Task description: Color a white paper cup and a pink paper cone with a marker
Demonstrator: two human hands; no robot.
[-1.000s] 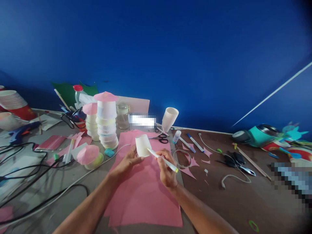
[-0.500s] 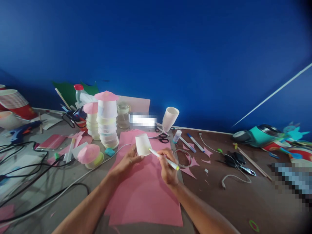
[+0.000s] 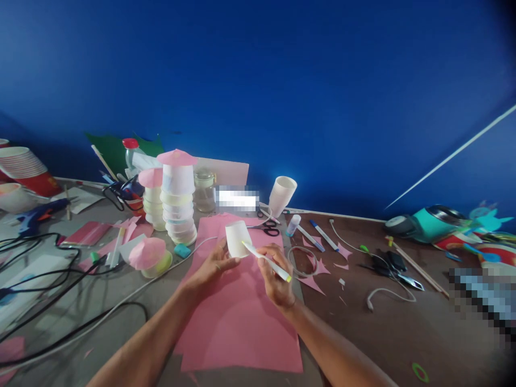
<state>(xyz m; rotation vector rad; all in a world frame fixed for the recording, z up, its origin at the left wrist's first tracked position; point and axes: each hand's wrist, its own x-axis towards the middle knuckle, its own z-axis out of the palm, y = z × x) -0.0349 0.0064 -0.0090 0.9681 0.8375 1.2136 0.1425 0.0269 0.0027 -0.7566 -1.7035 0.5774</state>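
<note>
White paper cup (image 3: 237, 239), held tilted above the near-centre of the pink paper (image 3: 242, 333) by the left hand (image 3: 215, 264), whose thumb and fingers close on its lower left side. The right hand (image 3: 277, 274) grips a white marker (image 3: 271, 262) with a yellow end; its tip meets, or nearly meets, the cup's right side. Left of the paper: a blue eraser-like block (image 3: 182, 250), a small cup with a pink cone top (image 3: 147, 255), and, farther back, two towers of stacked cups (image 3: 178, 207), each under a pink cone. Far side: a glass jar (image 3: 205, 192), black-handled scissors (image 3: 271, 231) and an upright, slightly leaning stack of white cups (image 3: 282, 194). Right of the paper: a small capped bottle (image 3: 293, 226), a blue-capped marker (image 3: 324, 235), a coiled pale cable (image 3: 291, 263) and pink scraps (image 3: 320, 267) on the brown surface (image 3: 363, 333).
</note>
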